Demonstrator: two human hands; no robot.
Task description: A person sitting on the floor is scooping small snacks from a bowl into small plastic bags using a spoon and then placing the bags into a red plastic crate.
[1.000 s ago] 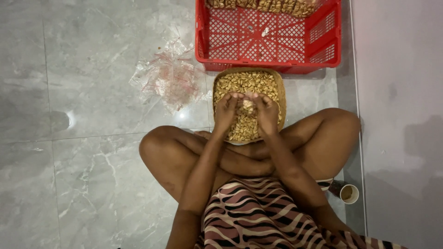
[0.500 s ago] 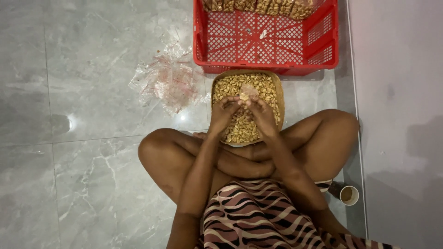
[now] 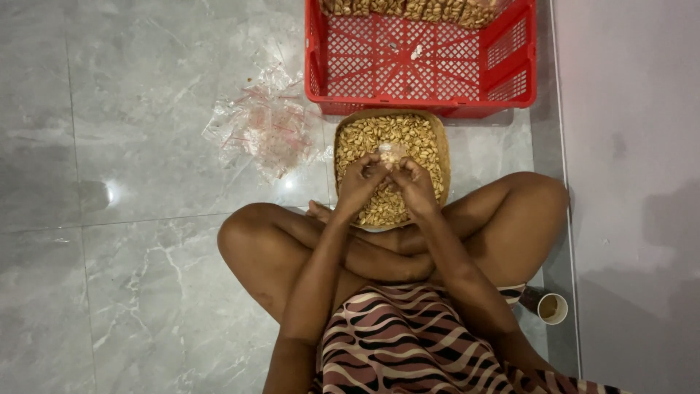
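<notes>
Marble floor (image 3: 146, 109), red crate (image 3: 423, 66), clear bags (image 3: 262, 128).

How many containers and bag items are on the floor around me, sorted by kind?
Red plastic crate: 1
Woven tray of peanuts: 1
Small cup: 1
Pile of empty clear bags: 1
Small clear bag in the grip of left hand and right hand: 1
Row of filled packets in the crate: 1, packets too cropped to count
Total: 6

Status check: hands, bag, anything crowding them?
Left hand and right hand pinch small clear bag over peanut tray. Red crate beyond, apart.
</notes>
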